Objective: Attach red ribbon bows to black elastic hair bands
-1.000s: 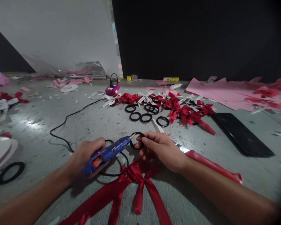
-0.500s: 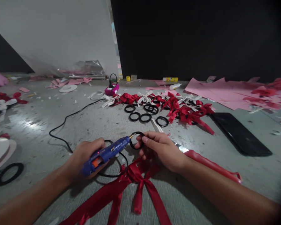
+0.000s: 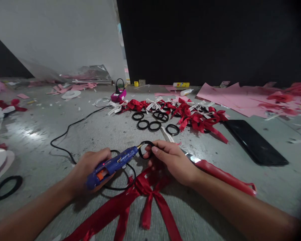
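Note:
My left hand (image 3: 91, 169) is wrapped round a blue hot glue gun (image 3: 115, 165), its metal tip pointing up and right. That tip meets, or nearly meets, the upper left rim of a black ring (image 3: 141, 153). Thumb and fingers of my right hand (image 3: 168, 157) pinch the ring by its right side; the lower fingers are partly hidden. Below both hands lies a red ribbon bow (image 3: 146, 190) with long tails. The gun's black cord (image 3: 134, 172) loops on the floor beneath it.
Several black rings (image 3: 155, 126) lie ahead, before a heap of red and white bows (image 3: 183, 112). A red-handled tool (image 3: 220, 175) rests by my right forearm. Further right are a black phone-like slab (image 3: 256, 142) and pink sheets (image 3: 228, 100). A magenta power adapter (image 3: 118, 96) stands behind.
The whole view has shifted slightly. My hands, the glue gun and the ring keep almost the same pose, with the tip still at the ring's rim.

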`<state>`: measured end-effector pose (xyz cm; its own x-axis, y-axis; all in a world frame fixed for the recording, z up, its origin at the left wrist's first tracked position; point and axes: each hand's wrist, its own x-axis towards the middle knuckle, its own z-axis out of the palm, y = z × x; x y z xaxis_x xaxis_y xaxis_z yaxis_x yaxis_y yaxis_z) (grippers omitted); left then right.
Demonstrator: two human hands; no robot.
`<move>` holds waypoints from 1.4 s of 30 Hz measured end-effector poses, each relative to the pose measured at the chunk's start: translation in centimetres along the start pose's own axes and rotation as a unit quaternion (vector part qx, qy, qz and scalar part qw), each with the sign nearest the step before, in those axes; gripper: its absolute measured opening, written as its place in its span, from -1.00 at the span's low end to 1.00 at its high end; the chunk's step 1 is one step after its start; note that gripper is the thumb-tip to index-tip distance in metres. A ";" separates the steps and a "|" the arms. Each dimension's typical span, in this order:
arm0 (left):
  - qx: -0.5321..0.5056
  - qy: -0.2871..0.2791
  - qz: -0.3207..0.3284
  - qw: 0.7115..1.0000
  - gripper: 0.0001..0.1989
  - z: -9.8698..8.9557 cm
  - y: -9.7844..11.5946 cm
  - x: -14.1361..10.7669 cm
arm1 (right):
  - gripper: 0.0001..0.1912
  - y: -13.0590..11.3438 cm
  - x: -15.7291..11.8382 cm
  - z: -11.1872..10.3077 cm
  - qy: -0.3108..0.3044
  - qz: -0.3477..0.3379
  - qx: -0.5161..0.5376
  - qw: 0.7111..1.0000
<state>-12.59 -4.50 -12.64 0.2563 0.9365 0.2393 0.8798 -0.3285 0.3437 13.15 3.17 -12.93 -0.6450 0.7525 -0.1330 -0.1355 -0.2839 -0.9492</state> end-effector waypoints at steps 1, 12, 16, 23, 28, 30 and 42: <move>-0.001 -0.002 0.001 1.000 -0.77 0.0 0.0 0.0 | -0.79 0.0 0.0 0.0 -0.003 -0.008 -0.014 1.000; -0.014 -0.024 0.023 0.999 -0.77 -0.1 -0.5 0.1 | -0.79 -0.3 -0.2 0.2 -0.002 -0.042 -0.134 0.990; -0.020 -0.032 0.017 0.999 -0.83 -0.2 -0.6 0.2 | -0.78 -0.3 -0.4 0.2 0.020 -0.047 -0.178 0.983; -0.054 -0.014 0.058 0.997 -0.83 -0.4 -0.4 0.2 | -0.77 0.1 -0.1 -0.1 0.032 -0.030 -0.057 0.997; -0.070 0.078 0.012 0.994 -0.86 -0.4 0.5 -0.3 | -0.79 0.4 0.1 -0.3 0.042 -0.017 0.026 0.999; -0.068 0.124 -0.016 0.990 -0.87 -0.4 0.7 -0.3 | -0.80 0.5 0.2 -0.3 0.041 -0.014 0.041 0.998; 0.078 0.264 -0.337 0.900 -0.64 -3.5 -6.7 0.8 | -0.79 -0.1 0.3 0.0 0.074 0.011 0.135 0.988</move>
<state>-19.72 -1.98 -11.58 -0.5470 0.7142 0.4367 0.8202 0.3530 0.4501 12.98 3.40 -12.87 -0.5358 0.8174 -0.2117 -0.3313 -0.4341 -0.8377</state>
